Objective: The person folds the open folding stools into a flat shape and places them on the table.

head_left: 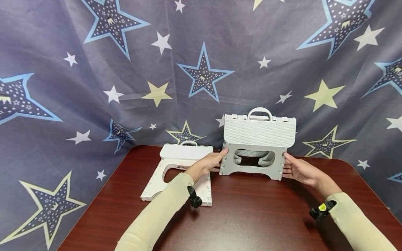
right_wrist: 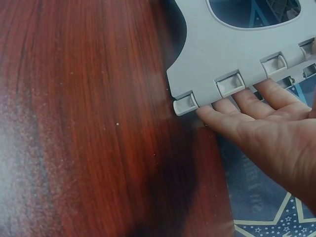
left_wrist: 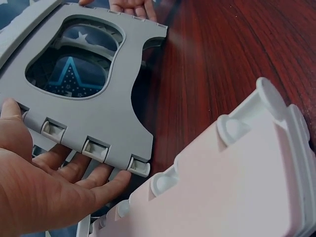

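A grey-white folding stool (head_left: 259, 131) with a woven-pattern top, tilted toward the camera, and a raised handle stands partly unfolded at the table's back. My left hand (head_left: 207, 164) grips its left side edge, thumb in front; in the left wrist view that hand (left_wrist: 54, 192) has its fingers along the hinged edge of the side panel (left_wrist: 111, 116). The right hand (head_left: 303, 172) grips the opposite side edge. In the right wrist view, the right hand's (right_wrist: 266, 123) fingers curl under the hinged edge of the panel (right_wrist: 222, 49).
A second white stool (head_left: 155, 179), folded flat, lies on the dark red wooden table (head_left: 251, 216) left of the first, partly behind my left forearm; its pinkish-white panel (left_wrist: 222, 192) shows close in the left wrist view. A star-patterned cloth (head_left: 201, 21) hangs behind the table.
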The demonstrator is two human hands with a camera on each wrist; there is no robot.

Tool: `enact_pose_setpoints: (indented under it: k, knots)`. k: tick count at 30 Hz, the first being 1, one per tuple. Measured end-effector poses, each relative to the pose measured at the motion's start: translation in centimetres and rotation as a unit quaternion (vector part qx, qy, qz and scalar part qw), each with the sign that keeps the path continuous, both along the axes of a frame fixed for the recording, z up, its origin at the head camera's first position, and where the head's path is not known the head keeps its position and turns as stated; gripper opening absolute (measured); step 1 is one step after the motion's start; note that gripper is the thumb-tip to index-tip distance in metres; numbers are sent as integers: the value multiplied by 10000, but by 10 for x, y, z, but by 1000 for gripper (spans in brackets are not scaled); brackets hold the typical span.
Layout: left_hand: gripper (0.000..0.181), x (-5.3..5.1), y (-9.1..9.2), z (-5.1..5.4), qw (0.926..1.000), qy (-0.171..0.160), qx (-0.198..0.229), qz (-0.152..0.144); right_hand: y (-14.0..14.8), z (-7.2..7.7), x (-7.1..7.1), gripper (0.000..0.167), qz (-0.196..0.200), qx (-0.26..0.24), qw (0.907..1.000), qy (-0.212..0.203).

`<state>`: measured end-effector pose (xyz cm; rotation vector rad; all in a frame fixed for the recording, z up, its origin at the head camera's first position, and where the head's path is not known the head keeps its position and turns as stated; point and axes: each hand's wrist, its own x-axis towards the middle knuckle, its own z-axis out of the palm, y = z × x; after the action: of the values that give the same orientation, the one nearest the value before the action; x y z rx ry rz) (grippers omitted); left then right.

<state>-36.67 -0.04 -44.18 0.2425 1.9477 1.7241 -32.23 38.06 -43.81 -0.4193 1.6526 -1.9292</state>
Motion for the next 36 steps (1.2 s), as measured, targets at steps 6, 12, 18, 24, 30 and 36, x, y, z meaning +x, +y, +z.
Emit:
enact_pose_setpoints:
  k: [6,12,18,24,30,36]
  knots:
    - [73,3,0,1,9999,0,-103,-10,-1,2,4,42,-291,122,9995,-27]
    - [76,8,-1,2,9998,-34,-204,59,-2,3,11,39,-424,129,9990,-34]
    - [75,15,-2,4,9998,-100,-174,97,-3,6,17,40,-303,52,9995,29]
    - [74,18,-6,6,9997,-128,-169,91,-4,9,20,41,-224,169,9996,100]
    - [71,16,-7,6,9999,-121,-105,29,-3,8,19,42,-168,46,9997,162]
    - [72,15,-7,6,9998,-110,-137,0,-3,7,20,42,-179,83,9996,202]
